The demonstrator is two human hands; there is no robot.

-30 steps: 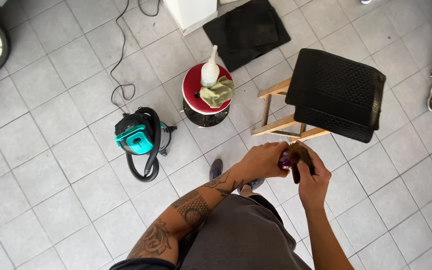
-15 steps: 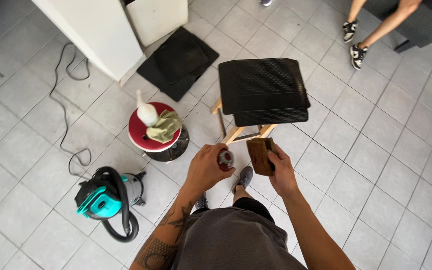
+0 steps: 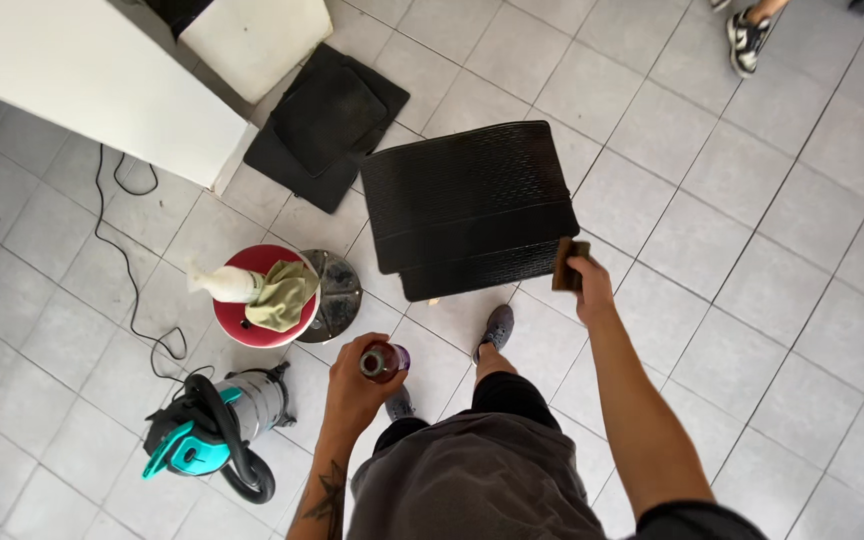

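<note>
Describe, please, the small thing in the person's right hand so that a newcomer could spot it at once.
Start at the big black ribbed mat lying flat in the middle of the view. At its lower right corner the right hand holds a small brown block against the mat's edge. It is the only brown, boxy thing there; the left hand holds a round dark bottle instead.

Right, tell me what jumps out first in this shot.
The ribbed black mat at centre, with the right hand pressing a brown brush at its edge. The left hand holds a small bottle below it. A red stool and teal vacuum stand left.
</note>
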